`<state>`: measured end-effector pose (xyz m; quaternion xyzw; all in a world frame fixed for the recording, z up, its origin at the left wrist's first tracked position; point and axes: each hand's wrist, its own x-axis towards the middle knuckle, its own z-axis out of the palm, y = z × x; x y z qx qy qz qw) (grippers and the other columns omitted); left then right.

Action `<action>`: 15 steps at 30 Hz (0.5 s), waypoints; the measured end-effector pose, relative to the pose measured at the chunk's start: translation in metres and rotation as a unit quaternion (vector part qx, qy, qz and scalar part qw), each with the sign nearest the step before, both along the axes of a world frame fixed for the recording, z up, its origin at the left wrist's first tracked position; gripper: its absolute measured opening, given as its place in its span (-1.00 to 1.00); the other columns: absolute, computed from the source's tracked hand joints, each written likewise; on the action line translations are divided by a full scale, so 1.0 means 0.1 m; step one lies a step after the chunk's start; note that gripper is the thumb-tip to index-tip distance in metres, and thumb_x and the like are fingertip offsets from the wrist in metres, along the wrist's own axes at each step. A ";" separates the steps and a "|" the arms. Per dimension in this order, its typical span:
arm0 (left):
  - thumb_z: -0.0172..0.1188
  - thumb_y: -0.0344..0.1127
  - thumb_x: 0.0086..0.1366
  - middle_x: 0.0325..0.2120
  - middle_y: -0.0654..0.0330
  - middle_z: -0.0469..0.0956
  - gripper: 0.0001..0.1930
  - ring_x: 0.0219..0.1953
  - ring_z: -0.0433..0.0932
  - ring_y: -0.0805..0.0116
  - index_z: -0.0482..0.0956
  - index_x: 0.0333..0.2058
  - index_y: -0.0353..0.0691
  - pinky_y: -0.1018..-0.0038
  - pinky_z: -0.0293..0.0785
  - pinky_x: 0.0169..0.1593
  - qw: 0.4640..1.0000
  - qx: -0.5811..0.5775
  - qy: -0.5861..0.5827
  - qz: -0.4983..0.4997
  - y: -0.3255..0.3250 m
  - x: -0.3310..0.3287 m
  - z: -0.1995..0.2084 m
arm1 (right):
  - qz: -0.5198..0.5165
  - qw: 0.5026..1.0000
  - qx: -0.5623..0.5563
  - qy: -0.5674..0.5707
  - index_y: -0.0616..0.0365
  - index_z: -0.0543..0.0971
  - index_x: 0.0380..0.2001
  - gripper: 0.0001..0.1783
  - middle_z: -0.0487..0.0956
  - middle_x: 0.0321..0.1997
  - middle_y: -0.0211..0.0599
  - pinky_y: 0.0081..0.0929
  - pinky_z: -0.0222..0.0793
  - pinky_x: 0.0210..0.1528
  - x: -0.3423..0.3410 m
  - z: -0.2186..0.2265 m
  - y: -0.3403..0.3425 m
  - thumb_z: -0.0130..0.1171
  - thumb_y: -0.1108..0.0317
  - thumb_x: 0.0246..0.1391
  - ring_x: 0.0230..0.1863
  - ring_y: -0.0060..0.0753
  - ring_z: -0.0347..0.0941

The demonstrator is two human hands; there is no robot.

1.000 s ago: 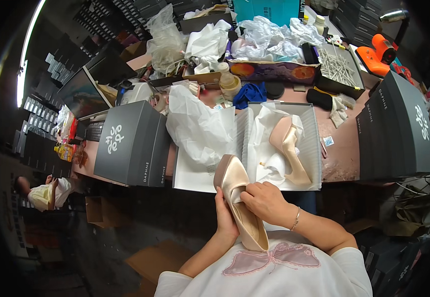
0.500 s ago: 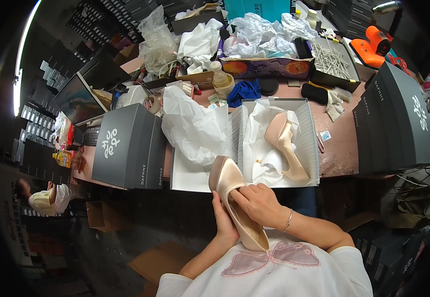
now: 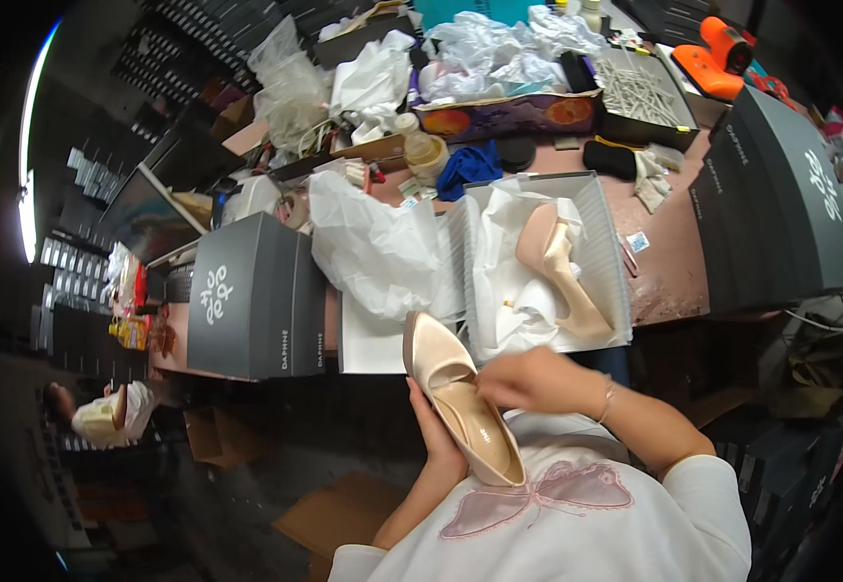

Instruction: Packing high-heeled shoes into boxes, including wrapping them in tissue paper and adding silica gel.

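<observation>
A champagne satin high-heeled pump (image 3: 438,361) is gripped along its left side by my left hand (image 3: 431,419), toe pointing away from me and opening facing up. Its pale insole shows; the heel is hidden underneath. My right hand (image 3: 538,380) is at the right edge of the shoe's opening, its curled fingers smeared by motion, so whether they hold anything is unclear. The matching pump (image 3: 563,272) lies on its side in an open shoe box (image 3: 619,291), among white tissue. More tissue paper (image 3: 373,242) is crumpled over the box's left part.
Closed dark grey shoe boxes stand at left (image 3: 247,301) and right (image 3: 780,204). Behind lie a blue cloth (image 3: 470,170), a bottle (image 3: 423,155), a carton of crumpled paper (image 3: 504,118), a box of white sticks (image 3: 640,97) and an orange tool (image 3: 713,63). Another person (image 3: 116,412) is far left.
My right hand has come out of the shoe's toe and moved right, uncovering the insole. My left hand still holds the pump, which has shifted slightly. The view has tilted a little.
</observation>
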<state>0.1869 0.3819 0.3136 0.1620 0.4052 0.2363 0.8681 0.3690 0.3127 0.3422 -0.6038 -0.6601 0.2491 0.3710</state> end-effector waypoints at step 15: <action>-0.23 0.31 0.34 0.06 0.01 0.40 -0.31 0.05 0.45 0.10 0.31 0.16 -0.16 0.19 0.40 0.12 0.999 -0.027 -0.024 0.027 0.18 0.16 0.02 | -0.083 0.994 0.067 -0.025 0.13 0.45 -0.30 -0.84 0.50 -0.30 -0.21 -0.33 0.47 -0.38 0.00 0.31 0.12 0.13 0.45 0.00 -0.36 -0.25 0.53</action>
